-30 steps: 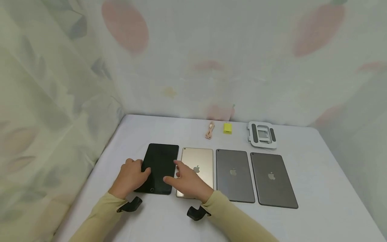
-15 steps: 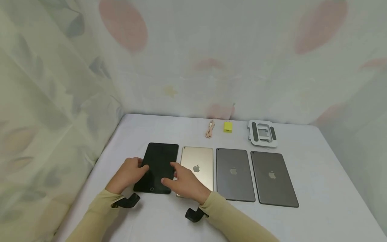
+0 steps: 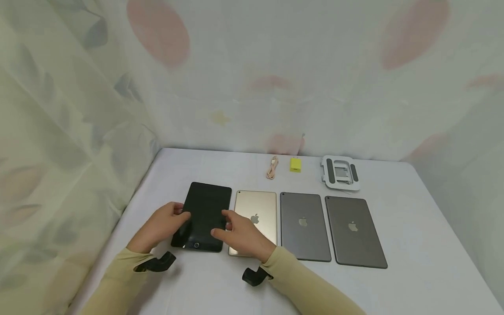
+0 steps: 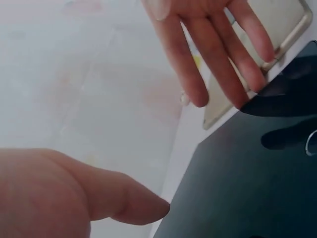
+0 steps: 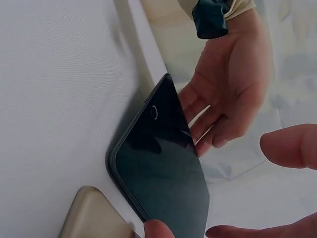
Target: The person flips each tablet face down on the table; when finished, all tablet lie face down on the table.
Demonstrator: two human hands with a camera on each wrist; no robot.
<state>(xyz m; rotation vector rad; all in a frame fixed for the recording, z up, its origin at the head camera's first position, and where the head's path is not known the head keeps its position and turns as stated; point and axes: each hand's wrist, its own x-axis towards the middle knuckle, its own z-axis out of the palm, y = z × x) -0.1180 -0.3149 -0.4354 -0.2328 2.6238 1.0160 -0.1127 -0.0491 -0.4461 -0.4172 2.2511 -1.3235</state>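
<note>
A black tablet (image 3: 206, 203) lies screen up at the left of a row of tablets, its left edge raised off the table in the right wrist view. My left hand (image 3: 159, 225) grips that edge, thumb on top and fingers beneath. My right hand (image 3: 244, 234) is at the tablet's right edge, thumb and index finger spread apart. In the left wrist view the right hand's fingertips (image 4: 241, 101) reach the edge, with contact hard to tell. Below the right hand, partly covered, is a gold tablet (image 3: 260, 203), back up.
A grey tablet (image 3: 305, 236) and a darker grey tablet (image 3: 356, 240) lie back up to the right on the white table (image 3: 417, 210). Behind them are a coiled pink cable (image 3: 272, 167), a yellow charger plug (image 3: 295, 165) and a white folding stand (image 3: 340, 173).
My left hand has shifted slightly left, and the black tablet's left side has tilted up. The right hand has moved a little left. The other tablets stay put.
</note>
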